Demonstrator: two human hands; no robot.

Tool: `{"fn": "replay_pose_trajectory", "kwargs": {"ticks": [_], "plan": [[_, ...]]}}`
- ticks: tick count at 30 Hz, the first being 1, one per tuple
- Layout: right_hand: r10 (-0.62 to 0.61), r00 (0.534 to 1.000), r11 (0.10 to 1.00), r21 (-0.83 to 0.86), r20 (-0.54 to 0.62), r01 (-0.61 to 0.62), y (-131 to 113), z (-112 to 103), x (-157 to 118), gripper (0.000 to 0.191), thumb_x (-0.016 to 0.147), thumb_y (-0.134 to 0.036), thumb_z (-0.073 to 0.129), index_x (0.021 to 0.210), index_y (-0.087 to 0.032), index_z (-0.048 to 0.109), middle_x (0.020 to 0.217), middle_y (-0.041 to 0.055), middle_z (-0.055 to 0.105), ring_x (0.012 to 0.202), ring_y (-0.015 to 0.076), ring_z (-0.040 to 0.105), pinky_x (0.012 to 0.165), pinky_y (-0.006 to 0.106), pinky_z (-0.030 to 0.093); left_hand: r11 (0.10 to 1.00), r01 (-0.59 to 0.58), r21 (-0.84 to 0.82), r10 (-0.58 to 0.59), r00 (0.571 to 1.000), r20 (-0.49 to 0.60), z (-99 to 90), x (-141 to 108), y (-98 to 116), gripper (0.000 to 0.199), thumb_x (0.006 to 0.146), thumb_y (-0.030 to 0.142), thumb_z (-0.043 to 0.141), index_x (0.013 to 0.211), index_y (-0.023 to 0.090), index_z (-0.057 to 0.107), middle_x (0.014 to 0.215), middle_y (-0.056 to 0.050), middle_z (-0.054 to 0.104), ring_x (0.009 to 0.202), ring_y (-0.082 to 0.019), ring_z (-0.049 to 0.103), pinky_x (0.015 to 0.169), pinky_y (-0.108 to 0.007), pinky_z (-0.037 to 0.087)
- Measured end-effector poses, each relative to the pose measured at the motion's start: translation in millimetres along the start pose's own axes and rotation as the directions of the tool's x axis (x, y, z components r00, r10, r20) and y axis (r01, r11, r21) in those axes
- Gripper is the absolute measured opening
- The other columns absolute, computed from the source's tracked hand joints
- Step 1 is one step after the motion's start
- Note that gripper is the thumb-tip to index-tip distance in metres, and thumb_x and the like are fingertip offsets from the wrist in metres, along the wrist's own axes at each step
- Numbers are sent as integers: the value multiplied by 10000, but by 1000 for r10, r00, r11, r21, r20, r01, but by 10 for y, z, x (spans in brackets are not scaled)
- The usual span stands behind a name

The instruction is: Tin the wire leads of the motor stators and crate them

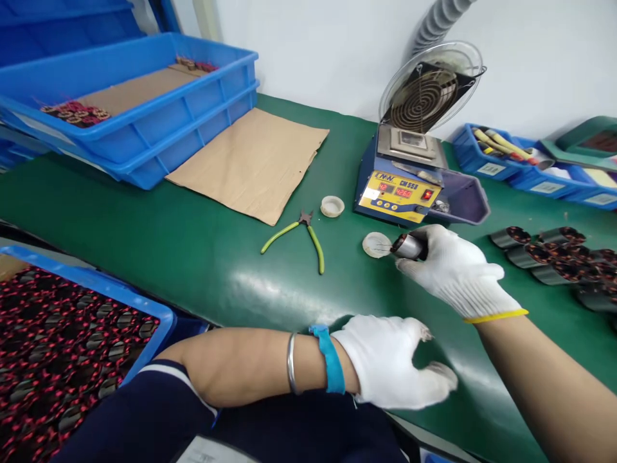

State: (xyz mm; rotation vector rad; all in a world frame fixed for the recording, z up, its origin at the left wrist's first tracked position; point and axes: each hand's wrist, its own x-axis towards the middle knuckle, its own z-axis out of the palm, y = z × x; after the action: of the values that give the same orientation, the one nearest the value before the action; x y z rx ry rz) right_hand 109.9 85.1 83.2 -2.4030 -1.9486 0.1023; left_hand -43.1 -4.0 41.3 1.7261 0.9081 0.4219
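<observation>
- Nearest the camera, the left hand (390, 360) lay in a white glove on the green bench (193, 257) at about 6 o'clock, fingers curled loosely together around nothing, with a blue band (330, 360) and a metal bangle (290, 363) on the wrist.
- At about 3 o'clock from the frame centre, the right hand (457, 270), also gloved, was clamped on a small dark coil (409, 246) between thumb and fingertips.
- Long axis of the coil ran roughly from 3 o'clock to 9 o'clock, with thin wire leads projecting from its 9 o'clock end.
- Those leads reached over a small white dish (376, 245) lying just beside the coil at 9 o'clock; whether they touched its contents could not be told.
- Of the two hands, the right was at the dish; the left lay well apart from it at 6 o'clock.
- At 12 o'clock from the dish stood a blue and yellow solder pot (400, 186) with a red display, and a round fan guard (429, 87) behind it.
- A second small cup (332, 206) and green-handled cutters (299, 235) lay at 9 to 10 o'clock from the dish.
- More coils (549, 257) lay grouped at 3 o'clock of the right hand.
- A cardboard sheet (255, 161) and stacked blue trays (144, 109) occupied 10 to 11 o'clock; a blue bin of coils (62, 347) sat at 8 o'clock.
</observation>
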Motion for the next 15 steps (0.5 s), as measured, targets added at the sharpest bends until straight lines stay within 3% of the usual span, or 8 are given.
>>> {"fn": "replay_pose_trajectory", "kwargs": {"ticks": [4, 8, 11, 13, 15], "plan": [[95, 995, 994, -57, 8, -94, -13, 25, 24, 525, 636, -512, 672, 1112, -293, 643, 993, 110, 689, 883, 380, 660, 656, 453, 471, 996, -10, 94, 1, 995, 96, -50, -26, 56, 693, 808, 634, 514, 1348, 201, 548, 1136, -100, 701, 1056, -324, 669, 924, -425, 536], [120, 990, 993, 4, -72, -120, 50, -30, 18, 612, 676, -604, 632, 1206, -299, 617, 1020, 86, 691, 915, 337, 659, 651, 386, 481, 973, -90, 214, 76, 995, 72, -11, -49, 57, 635, 828, 610, 449, 1302, 200, 551, 1094, -115, 706, 947, -310, 702, 812, -410, 574], [-107, 975, 983, -167, -193, 75, 119, -85, 5, 604, 747, -556, 602, 1284, -282, 592, 1217, 112, 619, 911, 311, 635, 624, 361, 457, 950, -138, 280, 130, 990, 48, 19, -58, 57, 583, 812, 606, 455, 1213, 203, 582, 985, -107, 715, 815, -306, 713, 694, -392, 575], [-284, 949, 904, -367, -135, 218, 128, -101, 9, 529, 799, -463, 581, 1296, -284, 596, 1276, 133, 568, 927, 309, 611, 629, 353, 434, 937, -151, 315, 149, 988, 31, 20, -62, 62, 550, 806, 589, 466, 1162, 191, 597, 927, -107, 714, 766, -297, 712, 647, -366, 560], [-369, 929, 836, -447, -27, 319, 98, -93, 23, 429, 840, -360, 536, 1255, -301, 631, 1274, 128, 568, 958, 302, 588, 661, 348, 419, 926, -162, 342, 166, 986, 17, 17, -66, 61, 529, 810, 582, 464, 1140, 189, 593, 894, -102, 709, 736, -285, 708, 618, -349, 545]]}}
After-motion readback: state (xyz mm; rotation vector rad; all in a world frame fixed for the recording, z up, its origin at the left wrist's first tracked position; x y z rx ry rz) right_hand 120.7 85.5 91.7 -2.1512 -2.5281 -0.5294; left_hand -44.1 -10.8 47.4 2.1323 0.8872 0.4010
